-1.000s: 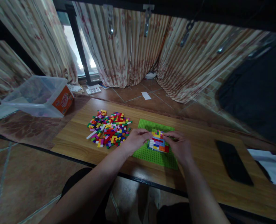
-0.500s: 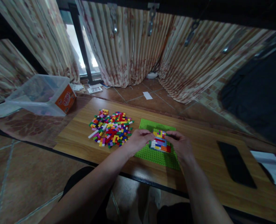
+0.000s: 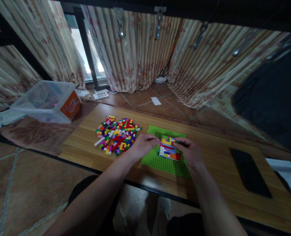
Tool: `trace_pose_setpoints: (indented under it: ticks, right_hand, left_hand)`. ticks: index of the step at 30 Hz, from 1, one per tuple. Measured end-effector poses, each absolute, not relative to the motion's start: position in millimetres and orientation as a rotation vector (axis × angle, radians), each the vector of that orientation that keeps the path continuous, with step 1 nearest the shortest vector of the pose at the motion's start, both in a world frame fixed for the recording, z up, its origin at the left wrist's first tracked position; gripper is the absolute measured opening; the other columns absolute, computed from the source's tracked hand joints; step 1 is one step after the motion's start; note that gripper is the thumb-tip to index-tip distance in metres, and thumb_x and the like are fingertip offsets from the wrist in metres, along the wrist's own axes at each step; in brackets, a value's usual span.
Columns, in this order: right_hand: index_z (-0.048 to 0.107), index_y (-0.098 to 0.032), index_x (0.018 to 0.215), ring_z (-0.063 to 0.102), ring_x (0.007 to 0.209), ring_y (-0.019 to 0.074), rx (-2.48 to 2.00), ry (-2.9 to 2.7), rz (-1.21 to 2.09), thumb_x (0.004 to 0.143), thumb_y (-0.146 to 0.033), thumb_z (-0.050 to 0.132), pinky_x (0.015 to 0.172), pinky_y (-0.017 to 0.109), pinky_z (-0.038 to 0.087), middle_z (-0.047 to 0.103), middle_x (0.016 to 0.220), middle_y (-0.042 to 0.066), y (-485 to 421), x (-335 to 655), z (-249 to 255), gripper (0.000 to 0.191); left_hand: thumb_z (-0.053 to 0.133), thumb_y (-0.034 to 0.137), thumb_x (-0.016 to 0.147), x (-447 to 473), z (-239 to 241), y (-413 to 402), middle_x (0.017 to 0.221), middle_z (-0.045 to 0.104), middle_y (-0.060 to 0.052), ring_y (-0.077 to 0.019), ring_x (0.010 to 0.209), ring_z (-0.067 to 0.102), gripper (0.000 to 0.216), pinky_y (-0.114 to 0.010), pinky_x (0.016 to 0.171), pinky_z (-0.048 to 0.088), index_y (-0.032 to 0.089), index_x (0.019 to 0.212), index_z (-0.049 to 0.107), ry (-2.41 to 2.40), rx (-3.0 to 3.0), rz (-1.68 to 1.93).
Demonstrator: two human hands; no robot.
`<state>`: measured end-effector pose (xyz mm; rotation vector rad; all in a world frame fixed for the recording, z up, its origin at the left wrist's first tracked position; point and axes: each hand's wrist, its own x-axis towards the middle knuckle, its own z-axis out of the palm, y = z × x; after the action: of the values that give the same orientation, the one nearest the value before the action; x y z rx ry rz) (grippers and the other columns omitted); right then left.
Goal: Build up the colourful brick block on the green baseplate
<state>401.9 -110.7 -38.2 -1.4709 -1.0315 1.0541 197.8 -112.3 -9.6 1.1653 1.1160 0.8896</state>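
A green baseplate [image 3: 165,163] lies on the wooden table [image 3: 209,170]. On it stands a small block of many-coloured bricks [image 3: 168,149]. My left hand [image 3: 143,146] rests at the block's left edge, fingers curled against it. My right hand [image 3: 191,151] is at its right edge, fingertips pinched at the top corner of the block. Whether a loose brick is in either hand is hidden. A heap of loose coloured bricks [image 3: 117,134] lies to the left of the baseplate.
A black phone [image 3: 250,172] lies flat on the right of the table. A clear plastic box [image 3: 48,101] with an orange label sits on the floor at the left. Curtains hang behind. White paper [image 3: 286,175] is at the far right.
Both hands stayed at the brick block, shifting only slightly. The view drifted a little to the left and down.
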Motion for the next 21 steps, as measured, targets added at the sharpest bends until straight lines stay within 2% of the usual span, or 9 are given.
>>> trace_pose_setpoints:
  ticks: [4, 9, 11, 14, 17, 21]
  right_hand:
    - [0.075, -0.023, 0.077, 0.062, 0.074, 0.0150, -1.378, -0.903, 1.047, 0.050, -0.036, 0.086, 0.071, 0.030, 0.050, 0.072, 0.078, 0.000, -110, 409, -37, 0.032]
    - [0.073, -0.022, 0.074, 0.058, 0.067, 0.0119, -1.411, -0.748, 0.937, 0.054, -0.041, 0.084, 0.057, 0.024, 0.044, 0.070, 0.079, 0.001, -107, 419, -39, 0.030]
    - [0.072, -0.022, 0.074, 0.058, 0.066, 0.0116, -1.422, -0.769, 0.931, 0.057, -0.041, 0.083, 0.056, 0.024, 0.043, 0.070, 0.080, 0.001, -106, 420, -42, 0.028]
    - [0.073, -0.022, 0.075, 0.058, 0.065, 0.0119, -1.412, -0.826, 0.926, 0.060, -0.042, 0.082, 0.056, 0.025, 0.044, 0.070, 0.079, 0.001, -106, 419, -45, 0.027]
    - [0.073, -0.021, 0.074, 0.058, 0.063, 0.0121, -1.407, -0.819, 0.921, 0.058, -0.043, 0.084, 0.054, 0.025, 0.044, 0.070, 0.077, 0.001, -105, 417, -46, 0.030]
    - [0.073, -0.021, 0.072, 0.058, 0.064, 0.0118, -1.409, -0.796, 0.954, 0.053, -0.042, 0.086, 0.056, 0.025, 0.046, 0.070, 0.076, 0.001, -106, 413, -43, 0.031]
  left_hand:
    - [0.060, 0.030, 0.077, 174, -11, -98, 0.056, 0.051, 0.004, -0.0083, 0.055, 0.043, 0.022, -0.022, 0.057, 0.033, 0.013, 0.066, 0.065, 1.228, 1.337, 0.966]
    - [0.056, 0.023, 0.078, 139, -13, -86, 0.074, 0.068, -0.001, -0.0130, 0.070, 0.059, 0.018, -0.023, 0.067, 0.043, 0.014, 0.077, 0.071, 1.390, 1.641, 0.968]
    - [0.054, 0.018, 0.077, 127, -11, -86, 0.081, 0.072, -0.003, -0.0149, 0.076, 0.063, 0.020, -0.023, 0.071, 0.046, 0.015, 0.082, 0.073, 1.466, 1.727, 0.913]
    - [0.051, 0.011, 0.074, 113, -6, -88, 0.081, 0.074, -0.003, -0.0160, 0.075, 0.065, 0.026, -0.023, 0.071, 0.047, 0.017, 0.083, 0.075, 1.592, 1.859, 0.728]
    - [0.051, 0.009, 0.072, 107, -3, -92, 0.081, 0.074, -0.004, -0.0174, 0.074, 0.065, 0.030, -0.024, 0.072, 0.048, 0.017, 0.087, 0.076, 1.661, 1.999, 0.530]
    - [0.053, 0.006, 0.068, 112, -4, -97, 0.096, 0.075, -0.005, -0.0201, 0.089, 0.067, 0.035, -0.027, 0.081, 0.049, 0.021, 0.090, 0.077, 1.666, 2.155, 0.438]
